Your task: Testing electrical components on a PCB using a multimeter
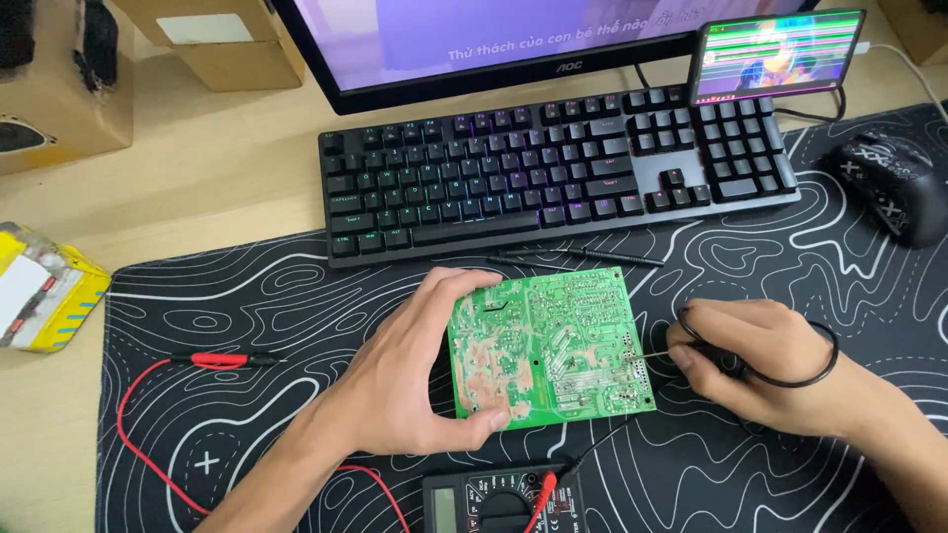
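— What are the fingers doing?

— From my remote seat I see my left hand (420, 370) grasping the green rectangular printed circuit board (548, 345) by its left edge, thumb curled under the near corner, fingertips over the far one. My right hand (760, 370) is clenched around a black test probe (726, 360); its thin metal tip touches the solder points at the board's right edge. The probe's black lead loops around the back of that hand.

— And where does the board sit?

— Lifted just above the black desk mat with white wavy contour lines (790, 276), near the middle of the scene, solder side up. Its long axis runs left to right, slightly tilted, with the right end a little farther from me.

— What surrounds it?

— Near me, touching the bottom edge of the view, a black digital multimeter (504, 503) with red and black leads plugged in. The red test probe (222, 360) lies on the mat to the left, its red wire curving nearer. Beyond the board lies a thin black tool, then a black mechanical keyboard with coloured backlit keys (553, 168), and past that a black-framed monitor (474, 49) with a phone (775, 54) propped at its right. A black patterned mouse (889, 188) rests far right. The mat covers a pale wooden desk (197, 178); a yellow box (44, 291) sits at its left, cardboard boxes (212, 39) far left.
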